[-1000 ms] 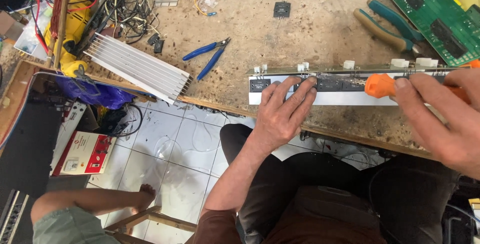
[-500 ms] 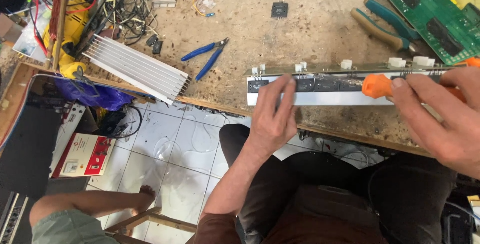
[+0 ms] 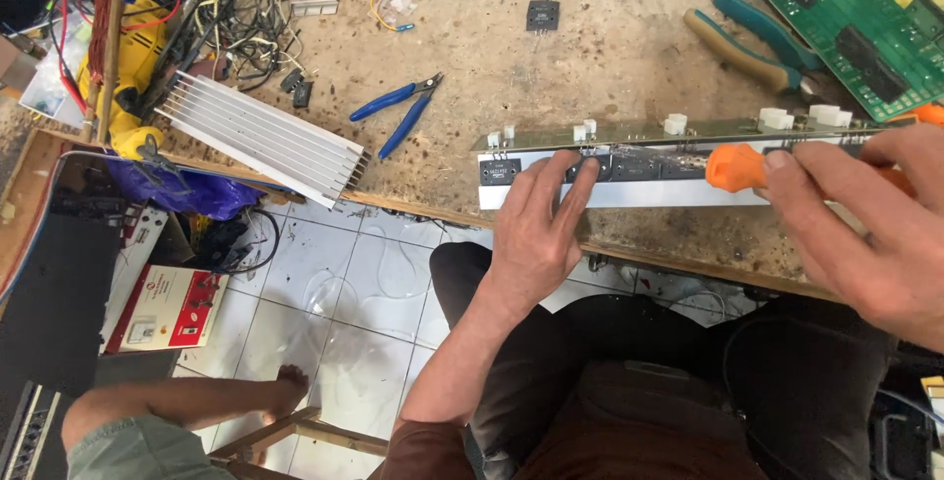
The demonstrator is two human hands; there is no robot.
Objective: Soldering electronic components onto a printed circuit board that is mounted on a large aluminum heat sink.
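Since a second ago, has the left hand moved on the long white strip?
No. The left hand stays pressed on the long white strip, still just right of the blue cutters, fingers only slightly closer together.

screwdriver [image 3: 747,167] tip hidden, right hand [image 3: 870,229] cut off
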